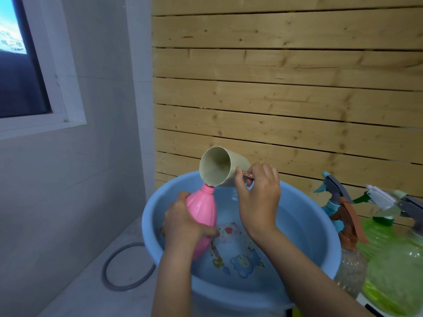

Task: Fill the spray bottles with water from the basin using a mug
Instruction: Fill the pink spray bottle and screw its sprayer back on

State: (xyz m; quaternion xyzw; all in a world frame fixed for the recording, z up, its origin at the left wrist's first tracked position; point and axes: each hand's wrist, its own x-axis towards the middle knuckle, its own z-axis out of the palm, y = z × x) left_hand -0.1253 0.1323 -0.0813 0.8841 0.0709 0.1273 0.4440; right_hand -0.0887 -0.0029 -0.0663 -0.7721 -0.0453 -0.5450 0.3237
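My left hand point(183, 223) grips a pink bottle point(202, 211) with no cap, held tilted over the blue basin point(315, 227) of water. In my right hand point(258, 197) is a beige mug point(219, 167), held by its handle and tipped on its side. The mug's lip touches the bottle's open neck. Cartoon pictures show on the basin's bottom through the water.
To the right of the basin stand a clear spray bottle point(350, 266) with a brown and blue trigger head and a green spray bottle point(389, 266) with a white trigger head. A wooden slat wall rises behind. A grey hose ring point(107, 271) lies on the floor at left.
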